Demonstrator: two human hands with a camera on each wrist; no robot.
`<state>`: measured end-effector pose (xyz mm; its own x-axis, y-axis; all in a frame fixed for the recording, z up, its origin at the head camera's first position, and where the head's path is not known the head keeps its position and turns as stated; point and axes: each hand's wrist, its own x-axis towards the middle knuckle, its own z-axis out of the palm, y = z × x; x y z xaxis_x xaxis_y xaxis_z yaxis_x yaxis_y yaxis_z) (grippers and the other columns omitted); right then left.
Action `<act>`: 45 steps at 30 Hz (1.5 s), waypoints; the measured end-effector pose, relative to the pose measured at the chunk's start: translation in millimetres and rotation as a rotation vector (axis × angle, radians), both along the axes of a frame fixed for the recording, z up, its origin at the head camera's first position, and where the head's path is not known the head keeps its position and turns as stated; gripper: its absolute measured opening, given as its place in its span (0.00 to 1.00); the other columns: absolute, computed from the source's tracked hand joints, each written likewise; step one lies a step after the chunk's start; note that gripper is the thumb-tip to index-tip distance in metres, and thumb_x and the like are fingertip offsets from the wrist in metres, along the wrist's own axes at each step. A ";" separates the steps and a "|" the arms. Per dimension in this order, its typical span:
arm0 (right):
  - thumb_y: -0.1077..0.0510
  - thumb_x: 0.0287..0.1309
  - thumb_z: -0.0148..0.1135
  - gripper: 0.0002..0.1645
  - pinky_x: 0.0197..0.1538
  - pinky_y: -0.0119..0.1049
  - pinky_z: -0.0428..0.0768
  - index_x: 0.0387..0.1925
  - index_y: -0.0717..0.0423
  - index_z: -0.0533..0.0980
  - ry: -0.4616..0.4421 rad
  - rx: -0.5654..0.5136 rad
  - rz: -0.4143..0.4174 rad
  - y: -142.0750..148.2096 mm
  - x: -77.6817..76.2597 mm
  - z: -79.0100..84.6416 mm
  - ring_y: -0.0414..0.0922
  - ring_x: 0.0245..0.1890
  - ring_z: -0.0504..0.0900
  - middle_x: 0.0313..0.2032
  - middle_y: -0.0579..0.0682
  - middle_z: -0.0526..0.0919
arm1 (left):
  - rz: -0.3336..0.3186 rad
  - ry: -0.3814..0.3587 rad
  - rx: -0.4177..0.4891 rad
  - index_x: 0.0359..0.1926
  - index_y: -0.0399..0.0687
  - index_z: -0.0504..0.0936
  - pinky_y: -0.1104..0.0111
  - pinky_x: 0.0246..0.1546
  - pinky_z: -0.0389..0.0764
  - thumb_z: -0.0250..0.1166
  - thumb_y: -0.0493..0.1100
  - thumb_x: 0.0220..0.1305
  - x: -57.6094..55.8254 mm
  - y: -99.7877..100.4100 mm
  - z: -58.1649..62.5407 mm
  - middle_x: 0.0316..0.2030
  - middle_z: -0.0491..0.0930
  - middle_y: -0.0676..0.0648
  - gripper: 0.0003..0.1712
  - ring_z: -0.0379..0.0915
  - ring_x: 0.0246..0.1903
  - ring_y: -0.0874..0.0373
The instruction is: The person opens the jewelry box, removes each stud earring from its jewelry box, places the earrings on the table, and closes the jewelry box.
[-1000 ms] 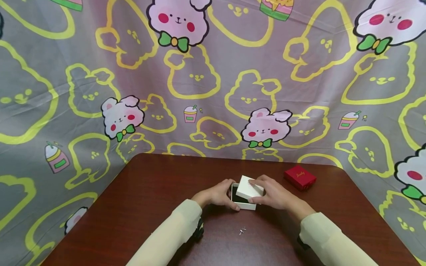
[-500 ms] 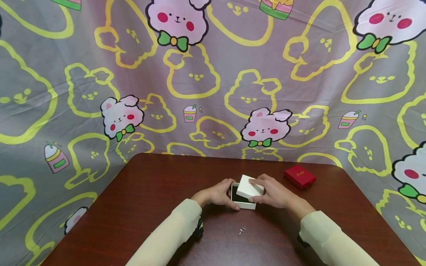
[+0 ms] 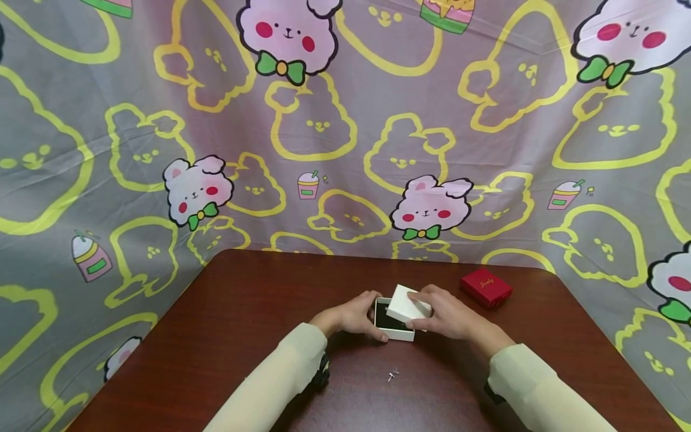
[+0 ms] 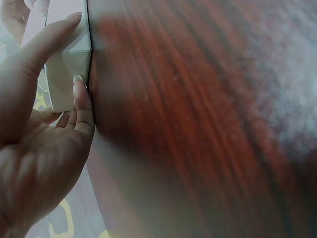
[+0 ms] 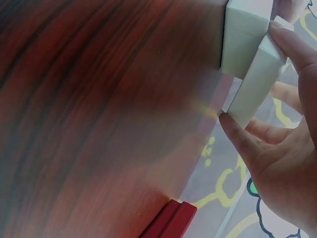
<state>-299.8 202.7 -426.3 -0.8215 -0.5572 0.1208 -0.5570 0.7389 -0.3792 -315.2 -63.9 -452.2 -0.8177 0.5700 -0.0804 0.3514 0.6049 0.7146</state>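
On the table sits a white gift box base (image 3: 396, 335) lined in black. My left hand (image 3: 356, 314) grips its left side, thumb at the front corner; the left wrist view has the thumb along the white wall (image 4: 69, 82). My right hand (image 3: 445, 315) holds the white lid (image 3: 406, 305), tilted over the right part of the base. In the right wrist view, thumb and fingers pinch the lid (image 5: 258, 82) by its sides, its edge close against the base (image 5: 245, 42). The lid hides much of the interior. Small silver pieces resembling stud earrings (image 3: 391, 377) lie in front.
A red box (image 3: 486, 288) with gold lettering stands at the back right of the dark wood table (image 3: 259, 300), beyond my right hand. A patterned curtain (image 3: 345, 174) hangs behind the table and along its sides.
The lid has shifted slightly to the right with my right hand, so a bit more of the black interior shows. My left hand and the base have stayed in place.
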 end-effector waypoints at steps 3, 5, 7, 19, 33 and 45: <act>0.38 0.53 0.75 0.47 0.45 0.43 0.77 0.68 0.57 0.74 0.006 -0.002 0.002 1.7 0.6 0.8 0.48 0.46 0.76 0.51 0.56 0.78 | -0.001 0.001 0.000 0.63 0.44 0.69 0.69 0.43 0.73 0.85 0.46 0.46 -0.1 -0.1 -0.1 0.46 0.70 0.46 0.46 0.68 0.42 0.60; 0.38 0.53 0.75 0.47 0.45 0.43 0.77 0.68 0.57 0.74 0.004 0.000 0.000 2.7 0.7 1.0 0.48 0.46 0.75 0.51 0.56 0.78 | -0.001 0.005 -0.001 0.62 0.44 0.69 0.69 0.43 0.72 0.85 0.47 0.46 -0.3 -0.2 -0.3 0.46 0.70 0.46 0.46 0.68 0.41 0.60; 0.38 0.53 0.75 0.47 0.45 0.43 0.77 0.68 0.57 0.74 -0.001 0.001 -0.002 3.3 0.7 1.2 0.49 0.47 0.75 0.51 0.57 0.78 | 0.001 0.008 0.001 0.62 0.44 0.69 0.70 0.43 0.72 0.85 0.46 0.45 -0.4 -0.1 -0.7 0.46 0.70 0.47 0.46 0.68 0.41 0.60; 0.37 0.54 0.74 0.47 0.47 0.45 0.77 0.69 0.58 0.73 -0.021 0.004 0.007 7.8 0.5 1.8 0.51 0.50 0.74 0.53 0.58 0.77 | -0.002 0.008 0.011 0.61 0.45 0.70 0.70 0.43 0.73 0.85 0.45 0.45 0.5 0.3 -1.0 0.45 0.69 0.49 0.45 0.68 0.41 0.61; 0.36 0.55 0.73 0.48 0.51 0.51 0.77 0.71 0.56 0.71 -0.028 0.015 -0.013 15.8 2.1 3.8 0.53 0.53 0.74 0.56 0.59 0.76 | -0.006 0.003 0.020 0.61 0.45 0.70 0.70 0.43 0.73 0.85 0.45 0.45 -2.2 -0.5 -1.2 0.44 0.69 0.50 0.45 0.69 0.41 0.60; 0.38 0.54 0.74 0.48 0.48 0.46 0.77 0.70 0.58 0.72 -0.009 0.016 -0.021 24.9 3.1 2.6 0.52 0.51 0.74 0.56 0.60 0.76 | -0.002 0.002 0.012 0.61 0.45 0.70 0.70 0.42 0.73 0.85 0.44 0.46 0.9 0.4 0.1 0.44 0.69 0.50 0.45 0.69 0.40 0.60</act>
<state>-296.7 227.6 -423.7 -0.8338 -0.5421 0.1046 -0.5383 0.7563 -0.3719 -314.3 -63.5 -452.1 -0.8165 0.5729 -0.0722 0.3541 0.5955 0.7211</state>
